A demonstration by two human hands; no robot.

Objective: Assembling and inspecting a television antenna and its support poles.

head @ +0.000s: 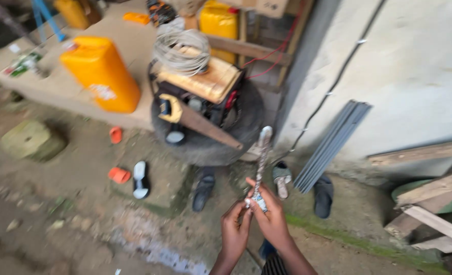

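My two hands meet low in the middle of the head view. My right hand (273, 216) grips the lower end of a long, thin, twisted metal piece (261, 158) that stands upright from my fingers. My left hand (234, 229) pinches the same piece at its base, fingertips touching the right hand. The piece's pale upper end reaches up in front of a dark tyre (246, 127).
An orange jerrycan (101, 74) stands on a concrete ledge (48, 86). On the tyre lie a handsaw (198, 122), a wooden box and a wire coil (181, 50). Sandals (140, 179) lie scattered on the dirt. Grey strips (333, 145) lean on the wall; planks (429, 203) at right.
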